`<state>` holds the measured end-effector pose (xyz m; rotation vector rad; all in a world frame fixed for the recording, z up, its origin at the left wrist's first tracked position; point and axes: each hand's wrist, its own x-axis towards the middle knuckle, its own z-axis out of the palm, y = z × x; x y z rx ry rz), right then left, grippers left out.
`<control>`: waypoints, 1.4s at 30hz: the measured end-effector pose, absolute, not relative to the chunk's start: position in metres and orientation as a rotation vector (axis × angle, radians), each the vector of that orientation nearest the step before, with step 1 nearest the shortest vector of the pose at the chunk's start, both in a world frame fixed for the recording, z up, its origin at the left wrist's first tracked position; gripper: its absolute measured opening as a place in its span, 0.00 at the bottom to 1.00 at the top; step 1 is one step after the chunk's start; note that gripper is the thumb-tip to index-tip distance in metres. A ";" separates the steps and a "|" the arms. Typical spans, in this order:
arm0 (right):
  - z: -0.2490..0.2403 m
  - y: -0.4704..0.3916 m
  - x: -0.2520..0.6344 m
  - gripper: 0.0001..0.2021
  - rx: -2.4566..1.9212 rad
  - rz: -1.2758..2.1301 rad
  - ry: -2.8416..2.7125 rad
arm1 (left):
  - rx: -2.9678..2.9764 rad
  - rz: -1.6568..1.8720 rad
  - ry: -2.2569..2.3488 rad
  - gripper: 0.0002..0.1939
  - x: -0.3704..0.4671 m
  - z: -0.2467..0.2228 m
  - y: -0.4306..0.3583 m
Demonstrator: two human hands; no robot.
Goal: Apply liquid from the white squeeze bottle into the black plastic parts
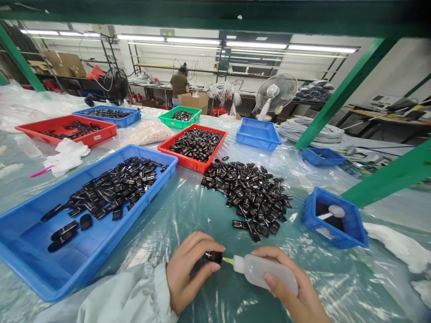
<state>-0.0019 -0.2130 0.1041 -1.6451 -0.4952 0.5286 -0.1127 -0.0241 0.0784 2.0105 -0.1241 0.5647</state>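
Note:
My left hand (190, 271) pinches a small black plastic casing (214, 256) between thumb and fingers. In my right hand (296, 287) is a translucent white squeeze bottle (266, 271), lying nearly sideways. Its thin yellowish nozzle (228, 260) points left and reaches the end of the casing; whether it goes inside, I cannot tell. Just beyond my hands, a loose pile of black casings (249, 193) lies on the plastic-covered table (161, 233). More such pieces are heaped in the large blue tray (134, 224) to my left.
Behind the pile stands a red tray (202, 167) full of black pieces. On the right, a blue bin (336, 233) holds a white spoon (336, 211) and dark contents. Green posts (350, 89) frame the right side. A person (180, 85) is at the far bench.

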 end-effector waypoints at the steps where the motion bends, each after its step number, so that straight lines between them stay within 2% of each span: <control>1: 0.104 -0.213 -0.002 0.20 -1.655 0.536 -0.491 | 2.013 0.573 -0.136 0.12 -0.113 0.078 -0.024; 21: 0.110 -0.219 0.008 0.22 -1.683 0.654 -0.619 | 2.057 0.606 -0.203 0.10 -0.114 0.076 -0.024; 31: 0.109 -0.218 0.008 0.21 -1.697 0.651 -0.617 | 2.057 0.535 -0.094 0.12 -0.116 0.076 -0.027; 39: 0.106 -0.218 0.006 0.20 -1.761 0.492 -0.667 | 2.076 0.473 0.037 0.09 -0.117 0.077 -0.027; 42: 0.106 -0.218 0.005 0.20 -1.791 0.462 -0.637 | 2.002 0.442 0.036 0.12 -0.118 0.082 -0.027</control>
